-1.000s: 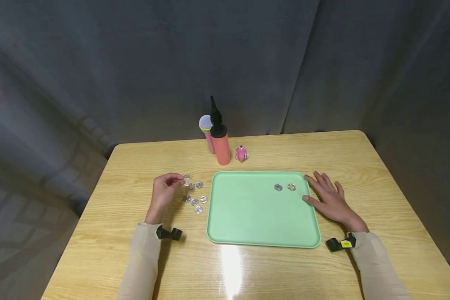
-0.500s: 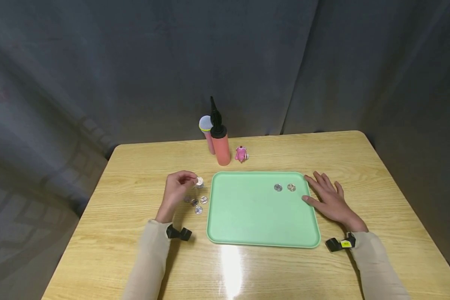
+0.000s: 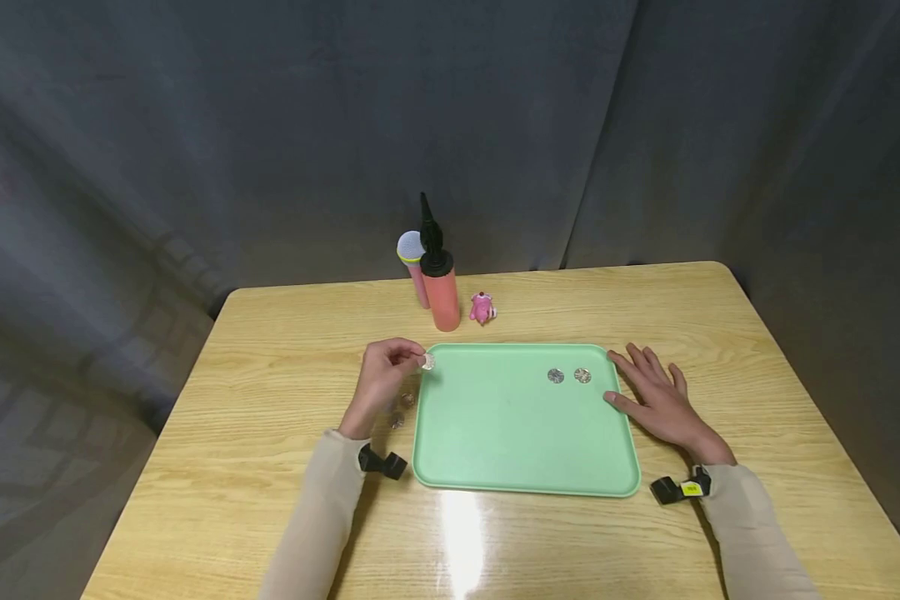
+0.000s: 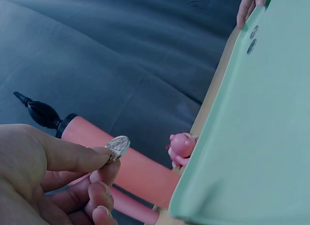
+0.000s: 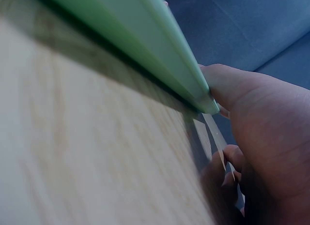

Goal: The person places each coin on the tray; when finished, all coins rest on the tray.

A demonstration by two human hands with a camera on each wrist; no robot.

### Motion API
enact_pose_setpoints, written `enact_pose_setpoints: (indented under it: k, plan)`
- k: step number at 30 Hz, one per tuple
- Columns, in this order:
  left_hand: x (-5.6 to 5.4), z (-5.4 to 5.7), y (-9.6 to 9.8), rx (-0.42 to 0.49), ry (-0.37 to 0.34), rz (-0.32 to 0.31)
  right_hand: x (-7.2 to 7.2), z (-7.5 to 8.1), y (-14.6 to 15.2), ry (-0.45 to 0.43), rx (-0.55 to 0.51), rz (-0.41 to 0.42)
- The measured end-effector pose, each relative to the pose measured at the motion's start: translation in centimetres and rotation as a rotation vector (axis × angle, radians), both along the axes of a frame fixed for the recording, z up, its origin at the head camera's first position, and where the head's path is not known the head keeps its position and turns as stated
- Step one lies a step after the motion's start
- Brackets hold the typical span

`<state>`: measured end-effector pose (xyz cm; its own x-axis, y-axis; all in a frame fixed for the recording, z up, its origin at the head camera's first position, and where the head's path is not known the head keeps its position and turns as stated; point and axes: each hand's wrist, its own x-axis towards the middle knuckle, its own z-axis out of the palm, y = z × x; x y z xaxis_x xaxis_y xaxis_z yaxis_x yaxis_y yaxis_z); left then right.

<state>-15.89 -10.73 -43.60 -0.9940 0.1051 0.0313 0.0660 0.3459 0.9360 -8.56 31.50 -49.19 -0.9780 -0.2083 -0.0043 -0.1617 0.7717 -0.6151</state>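
Between thumb and fingertips, my left hand [image 3: 382, 377] pinches a round, coin-like silver disc [image 4: 118, 146] with a glassy edge. In the head view the disc overlaps the upper left corner of the mint green tray [image 3: 525, 433]. Two similar discs lie side by side in the tray's upper right part, a darker disc [image 3: 556, 376] and a yellowish disc [image 3: 582, 376]. A table disc [image 3: 397, 421] shows beside my left wrist; others there are partly hidden by the hand. My right hand [image 3: 663, 406] rests at the tray's right rim, fingers spread and thumb over the edge.
Behind the tray stand a coral hand pump [image 3: 444, 300] with a black nozzle, a pink toy microphone [image 3: 412, 250] and a small pink figurine [image 3: 483, 308]. A dark curtain [image 3: 495, 133] hangs behind the wooden table [image 3: 270, 333].
My left hand has carried the pinched disc rightward from the group of discs on the table to the tray's upper left corner. The right hand has stayed in place.
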Motion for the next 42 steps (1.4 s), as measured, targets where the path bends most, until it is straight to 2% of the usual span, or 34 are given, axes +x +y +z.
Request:
enact_pose_setpoints:
  k: [18,35,42]
  plan:
    - [-0.1,0.1,3.4,0.041,-0.034,-0.080,0.0,0.0,0.0,0.003,0.000,-0.003]
    - [-0.6,-0.4,6.0,0.025,0.019,-0.164,0.0,-0.1,0.0,0.004,0.003,0.002]
    - [-0.7,-0.7,7.0,0.027,0.005,-0.193,0.0,-0.3,0.1,0.017,0.001,-0.003]
